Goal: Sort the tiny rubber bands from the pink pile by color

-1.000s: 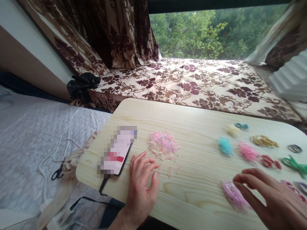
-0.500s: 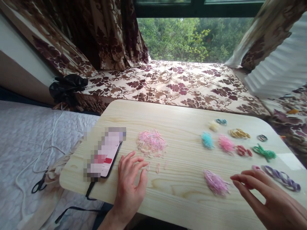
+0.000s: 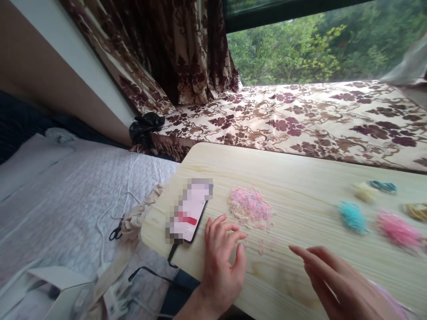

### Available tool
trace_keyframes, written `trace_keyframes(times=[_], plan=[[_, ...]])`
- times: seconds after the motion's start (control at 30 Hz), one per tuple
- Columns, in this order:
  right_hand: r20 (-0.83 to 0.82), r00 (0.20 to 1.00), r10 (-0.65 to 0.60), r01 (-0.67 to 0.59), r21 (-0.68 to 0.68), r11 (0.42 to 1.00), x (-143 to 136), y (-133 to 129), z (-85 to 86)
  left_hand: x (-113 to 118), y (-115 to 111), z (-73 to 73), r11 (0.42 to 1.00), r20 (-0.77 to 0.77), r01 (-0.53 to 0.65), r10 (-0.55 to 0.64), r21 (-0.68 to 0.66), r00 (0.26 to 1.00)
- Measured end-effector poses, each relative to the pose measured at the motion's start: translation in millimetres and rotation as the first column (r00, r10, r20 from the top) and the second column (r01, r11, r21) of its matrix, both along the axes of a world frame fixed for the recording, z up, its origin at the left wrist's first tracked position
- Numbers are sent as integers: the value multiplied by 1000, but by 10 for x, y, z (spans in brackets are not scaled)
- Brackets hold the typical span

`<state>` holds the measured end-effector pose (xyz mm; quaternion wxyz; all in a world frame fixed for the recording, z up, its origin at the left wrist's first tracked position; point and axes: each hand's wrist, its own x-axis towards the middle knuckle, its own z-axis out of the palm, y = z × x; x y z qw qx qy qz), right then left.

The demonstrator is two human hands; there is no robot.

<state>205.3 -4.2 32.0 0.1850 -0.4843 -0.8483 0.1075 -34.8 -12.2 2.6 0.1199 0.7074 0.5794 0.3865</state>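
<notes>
My left hand (image 3: 225,255) rests on the pale wooden table (image 3: 300,162), fingers spread and slightly bent, holding nothing. Just beyond its fingertips lies a loose pile of small pink and pale rubber bands (image 3: 250,206). A few single bands (image 3: 261,246) lie between the pile and my hands. My right hand (image 3: 336,278) hovers over the table to the right, index finger stretched out toward the left; nothing shows in it. Partly hidden behind this hand is a lilac bunch of bands (image 3: 392,297).
A phone (image 3: 188,218) with a cable lies left of my left hand. Turquoise (image 3: 353,217), pink (image 3: 400,231) and cream bunches (image 3: 365,192) sit at the right, beside a blue hair tie (image 3: 383,186). Scissors (image 3: 115,233) and cords lie on the bed (image 3: 83,186).
The view has turned left, so the table appears further right. My right hand has moved left, from beside the lilac bunch toward the loose bands. My left hand stays beside the phone.
</notes>
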Motion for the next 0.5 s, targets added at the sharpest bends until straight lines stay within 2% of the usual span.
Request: trace_keyframes(times=[0.33, 0.5], plan=[[-3, 999, 52, -52, -22, 998, -362, 419, -8, -13, -9, 7, 999, 51, 20, -18, -44, 999], [0, 999, 50, -50, 26, 998, -441, 515, 17, -5, 4, 25, 999, 63, 4, -2, -35, 998]])
